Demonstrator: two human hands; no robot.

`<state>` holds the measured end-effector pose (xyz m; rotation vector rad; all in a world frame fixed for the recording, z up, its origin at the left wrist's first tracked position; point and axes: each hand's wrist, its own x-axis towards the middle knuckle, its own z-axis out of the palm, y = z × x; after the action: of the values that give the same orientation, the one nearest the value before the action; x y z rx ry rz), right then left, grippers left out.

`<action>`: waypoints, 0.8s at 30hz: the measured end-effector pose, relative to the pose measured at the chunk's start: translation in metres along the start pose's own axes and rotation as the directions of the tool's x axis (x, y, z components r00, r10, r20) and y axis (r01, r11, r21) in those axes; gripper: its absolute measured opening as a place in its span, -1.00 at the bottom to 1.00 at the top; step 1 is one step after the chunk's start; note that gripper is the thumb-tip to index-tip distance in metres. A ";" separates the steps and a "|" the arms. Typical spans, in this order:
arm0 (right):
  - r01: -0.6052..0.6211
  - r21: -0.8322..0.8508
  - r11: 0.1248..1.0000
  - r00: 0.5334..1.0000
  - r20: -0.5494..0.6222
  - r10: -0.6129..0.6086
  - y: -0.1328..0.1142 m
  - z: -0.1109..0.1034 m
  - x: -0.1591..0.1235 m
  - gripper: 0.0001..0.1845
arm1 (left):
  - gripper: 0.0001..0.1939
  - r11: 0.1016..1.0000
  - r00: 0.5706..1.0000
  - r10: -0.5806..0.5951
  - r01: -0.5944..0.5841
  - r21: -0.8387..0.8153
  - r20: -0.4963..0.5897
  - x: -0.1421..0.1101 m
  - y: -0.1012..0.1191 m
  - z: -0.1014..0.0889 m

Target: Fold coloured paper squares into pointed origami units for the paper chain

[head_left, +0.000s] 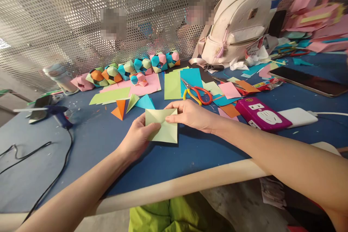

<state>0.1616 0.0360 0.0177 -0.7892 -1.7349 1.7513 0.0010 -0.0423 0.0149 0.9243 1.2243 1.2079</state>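
A pale green square of paper (165, 132) with faint creases is held up just over the blue table (206, 156). My left hand (137, 134) grips its left edge, thumb on the front face and fingers behind. On the upper right part, my right hand (190, 115) pinches the sheet between thumb and fingers. Just beyond the sheet lie folded paper pieces: one orange (119, 108), one light green (132, 102) and one blue (145, 101). Scissors with red and yellow handles (199, 93) rest behind my right hand.
Several folded paper balls (127, 69) line the back beside a metal mesh. A glue gun (58, 114) with its cord lies left. To the right are a purple power strip (258, 114), a white charger (300, 117), a phone (307, 81) and a backpack (239, 21).
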 end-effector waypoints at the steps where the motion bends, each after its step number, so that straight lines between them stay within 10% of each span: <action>1: -0.002 0.013 1.000 1.000 -0.001 0.002 0.000 0.000 0.000 -0.87 | -0.69 1.000 1.000 0.000 0.000 -0.003 -0.008 0.000 0.000 0.000; 24: 0.054 0.006 0.998 0.998 -0.012 -0.054 0.002 0.003 -0.001 -0.81 | -0.70 0.999 1.000 0.023 -0.022 0.046 -0.017 -0.003 -0.001 0.001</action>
<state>0.1602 0.0337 0.0162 -0.7416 -1.7266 1.7116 0.0027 -0.0452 0.0151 0.9653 1.2631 1.2127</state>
